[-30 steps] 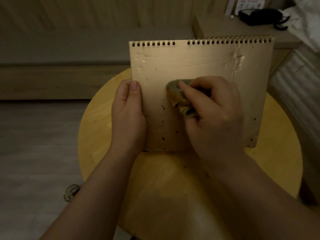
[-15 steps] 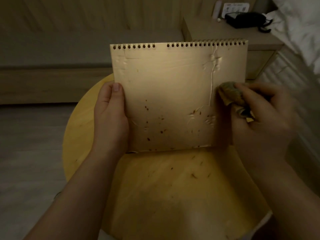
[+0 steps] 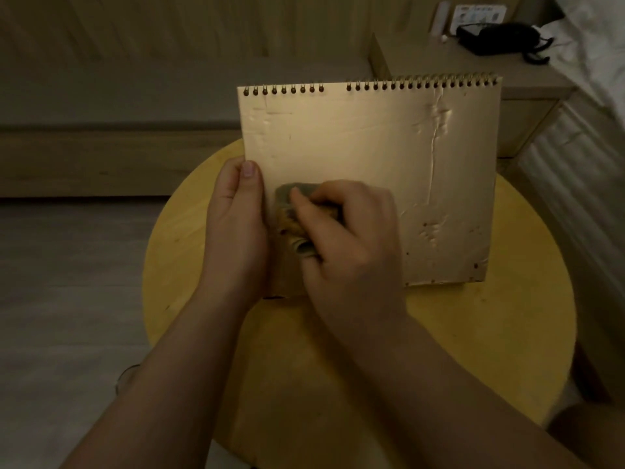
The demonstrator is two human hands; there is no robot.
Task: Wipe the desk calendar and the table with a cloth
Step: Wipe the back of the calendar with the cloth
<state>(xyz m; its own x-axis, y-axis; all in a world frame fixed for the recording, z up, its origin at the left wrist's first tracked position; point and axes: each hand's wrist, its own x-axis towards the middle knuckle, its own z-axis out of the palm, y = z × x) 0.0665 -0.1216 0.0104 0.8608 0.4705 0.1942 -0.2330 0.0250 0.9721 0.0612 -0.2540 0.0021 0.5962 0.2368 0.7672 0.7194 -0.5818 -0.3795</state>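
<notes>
A spiral-bound calendar (image 3: 372, 157) stands upright on a round yellow table (image 3: 490, 350) in a dim room, its plain tan back panel facing the camera w/ the wire binding along the top edge and its bottom edge resting on the tabletop. The left hand (image 3: 236, 228) grips the calendar's left edge, thumb laid flat on the front face, fingers wrapped behind & out of sight, so whether they are spread or together cannot be told. The right hand (image 3: 348, 242) presses a bunched greenish cloth (image 3: 294, 214) against the calendar's lower-left area, just beside the left thumb; its fingers are curled and held close together, pinching the cloth between fingertips and thumb. The panel's right side shows a raised vertical crease and wrinkled patches, plus small dark specks near the lower-right corner. Both bare forearms reach in from the bottom of the frame, crossing over the near part of the table. Behind the calendar, up and to the right, a wooden nightstand (image 3: 473, 69) carries a black phone (image 3: 500, 38) w/ a coiled cord and a white card (image 3: 478, 15). Further right of the calendar, white bedding (image 3: 595, 45) fills the corner. Left of the calendar, pale wood-look floor (image 3: 67, 282) meets a low wooden ledge (image 3: 84, 164) along the wall.
</notes>
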